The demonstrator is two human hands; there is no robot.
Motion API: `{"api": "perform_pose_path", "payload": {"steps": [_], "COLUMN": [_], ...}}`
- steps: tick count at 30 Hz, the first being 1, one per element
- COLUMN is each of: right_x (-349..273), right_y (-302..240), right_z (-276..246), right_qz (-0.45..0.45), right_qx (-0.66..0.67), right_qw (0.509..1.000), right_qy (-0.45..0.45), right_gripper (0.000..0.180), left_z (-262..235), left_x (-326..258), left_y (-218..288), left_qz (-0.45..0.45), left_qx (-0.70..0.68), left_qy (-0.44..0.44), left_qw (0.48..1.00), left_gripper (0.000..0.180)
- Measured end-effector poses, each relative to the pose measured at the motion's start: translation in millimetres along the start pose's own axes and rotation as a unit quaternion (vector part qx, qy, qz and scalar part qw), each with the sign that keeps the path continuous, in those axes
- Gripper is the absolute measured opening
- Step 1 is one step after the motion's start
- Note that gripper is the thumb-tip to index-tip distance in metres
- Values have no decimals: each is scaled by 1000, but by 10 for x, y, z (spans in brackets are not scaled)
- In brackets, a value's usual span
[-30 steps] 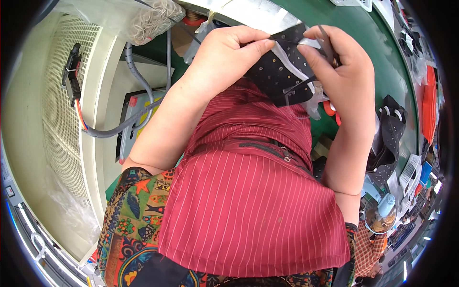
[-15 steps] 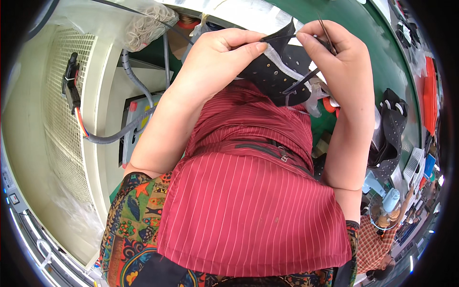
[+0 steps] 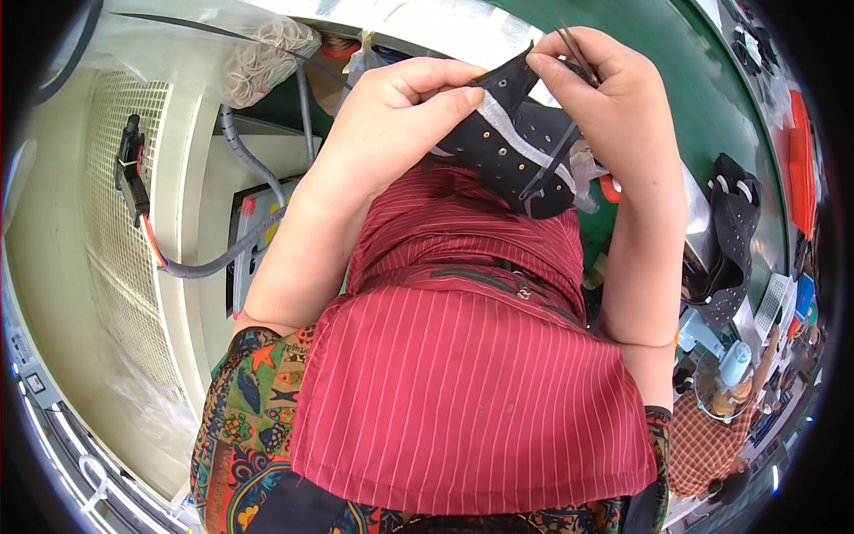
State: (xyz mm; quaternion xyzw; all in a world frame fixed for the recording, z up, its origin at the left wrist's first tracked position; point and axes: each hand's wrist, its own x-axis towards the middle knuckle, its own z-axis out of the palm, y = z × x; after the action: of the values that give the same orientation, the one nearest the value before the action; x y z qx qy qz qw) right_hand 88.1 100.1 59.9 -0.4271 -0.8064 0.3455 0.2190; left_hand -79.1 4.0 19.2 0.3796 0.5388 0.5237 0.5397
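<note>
A black piece (image 3: 507,147) of material, dotted with small metal eyelets and crossed by a grey band, hangs above my lap; it looks like a shoe upper. My left hand (image 3: 400,111) is closed, thumb and forefinger pinching its upper left edge. At its pointed top, the thumb and forefinger of my right hand (image 3: 618,98) are pressed together on or beside the tip. Tucked in that same hand is a thin, two-pronged metal tool (image 3: 575,46), tweezers or fine snips. A narrow black strip (image 3: 559,153) lies across the piece's right part, below my right hand.
Similar black studded pieces (image 3: 734,236) lie on the green table (image 3: 703,107) to the right, near a red bin (image 3: 801,169) and a small blue fan (image 3: 734,363). A bundle of pale bands (image 3: 267,67) sits at upper left, above a grey hose (image 3: 213,262). Another person (image 3: 712,454) sits beyond.
My right hand has moved slightly left, closer to my left hand. The short black strip that stretched between my fingertips no longer shows there. The black piece has tilted, showing more of its dotted face.
</note>
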Motion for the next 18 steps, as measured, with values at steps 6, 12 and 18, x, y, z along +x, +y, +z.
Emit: {"api": "perform_pose_path", "payload": {"steps": [6, 12, 18], "right_x": [-1, -2, 4], "right_y": [11, 91, 44], "right_z": [37, 82, -13], "right_qz": [1, 18, -69], "right_qx": [27, 102, 46], "right_qw": [999, 994, 996], "right_qy": [-17, -22, -43], "right_gripper": [11, 10, 10], "left_z": [35, 29, -45], "left_x": [11, 33, 29], "left_y": [6, -79, -100], "left_qz": [-9, 35, 37], "left_qx": [35, 49, -6], "left_qy": [2, 12, -121], "left_qw": [999, 998, 992], "left_gripper": [20, 16, 21]}}
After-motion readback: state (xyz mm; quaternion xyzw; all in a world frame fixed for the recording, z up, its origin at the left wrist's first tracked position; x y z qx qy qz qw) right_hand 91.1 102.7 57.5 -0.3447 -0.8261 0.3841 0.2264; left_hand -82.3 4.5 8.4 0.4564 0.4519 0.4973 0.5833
